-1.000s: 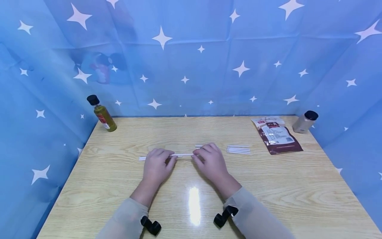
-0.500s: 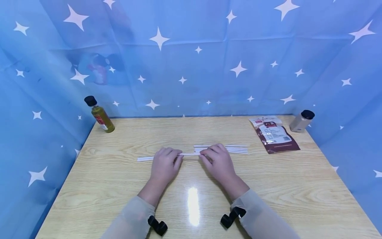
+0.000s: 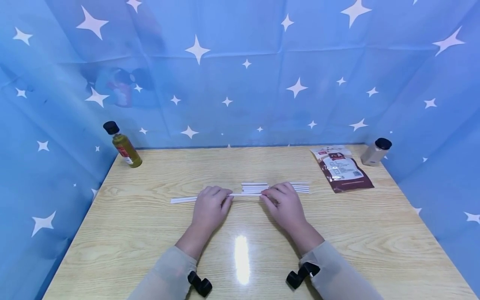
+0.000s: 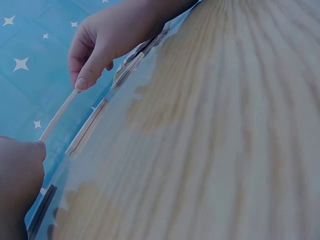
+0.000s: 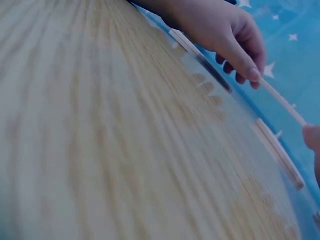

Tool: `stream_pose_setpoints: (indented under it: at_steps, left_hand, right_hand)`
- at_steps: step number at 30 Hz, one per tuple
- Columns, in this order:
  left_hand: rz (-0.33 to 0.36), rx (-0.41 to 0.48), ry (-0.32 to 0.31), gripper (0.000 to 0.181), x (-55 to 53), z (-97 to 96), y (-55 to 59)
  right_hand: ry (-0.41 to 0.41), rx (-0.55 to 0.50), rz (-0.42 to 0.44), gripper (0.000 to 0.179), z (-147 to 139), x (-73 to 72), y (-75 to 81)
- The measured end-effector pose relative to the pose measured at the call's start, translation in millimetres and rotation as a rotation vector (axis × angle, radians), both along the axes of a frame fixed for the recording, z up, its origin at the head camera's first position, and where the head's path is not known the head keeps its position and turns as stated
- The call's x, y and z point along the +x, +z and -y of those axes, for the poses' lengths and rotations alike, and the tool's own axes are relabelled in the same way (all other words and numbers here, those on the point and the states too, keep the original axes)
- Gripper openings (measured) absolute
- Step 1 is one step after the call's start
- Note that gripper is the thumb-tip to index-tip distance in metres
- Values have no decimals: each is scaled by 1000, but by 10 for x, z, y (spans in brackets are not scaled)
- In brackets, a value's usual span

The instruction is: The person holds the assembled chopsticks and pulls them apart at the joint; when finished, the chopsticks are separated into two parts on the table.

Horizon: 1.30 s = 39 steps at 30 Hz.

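Note:
A thin white stick (image 3: pixel 245 194) spans the space between the two hands, raised above the table in both wrist views. The left hand (image 3: pixel 211 207) pinches its left end between thumb and fingers. At the other end, the right hand (image 3: pixel 285 207) pinches it likewise. Just behind the stick lies a row of similar white sticks (image 3: pixel 255 186) on the table. Another row of sticks (image 3: pixel 301 187) sits partly behind the right hand. To the left, several more sticks (image 3: pixel 183 200) run under or behind the left hand, which hides their right part.
On the wooden table (image 3: pixel 150 250), a bottle of yellow-green oil (image 3: pixel 126 149) with a black cap stands at the back left. A maroon and white packet (image 3: pixel 343 170) lies at the back right, beside a black-lidded jar (image 3: pixel 376 152). A blue star-patterned curtain (image 3: pixel 225 75) encloses the back and sides.
Both hands have moved right along with the stick, and the gap between them has widened slightly. More of the left sticks and the middle row now shows. The head view has shifted slightly.

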<state>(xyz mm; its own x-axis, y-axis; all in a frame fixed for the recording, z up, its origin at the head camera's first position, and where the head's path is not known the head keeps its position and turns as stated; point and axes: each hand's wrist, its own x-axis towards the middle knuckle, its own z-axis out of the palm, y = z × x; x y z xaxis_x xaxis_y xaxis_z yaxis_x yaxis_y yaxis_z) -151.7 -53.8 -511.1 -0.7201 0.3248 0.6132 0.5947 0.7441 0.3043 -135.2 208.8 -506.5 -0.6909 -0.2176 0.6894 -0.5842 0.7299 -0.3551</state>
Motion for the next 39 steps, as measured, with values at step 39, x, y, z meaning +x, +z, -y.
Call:
stream_pose_setpoints:
  at_steps: [39]
  left_hand:
    - [271, 104, -242, 13, -6, -683, -18]
  right_hand:
    - [-9, -154, 283, 17, -613, 193, -49]
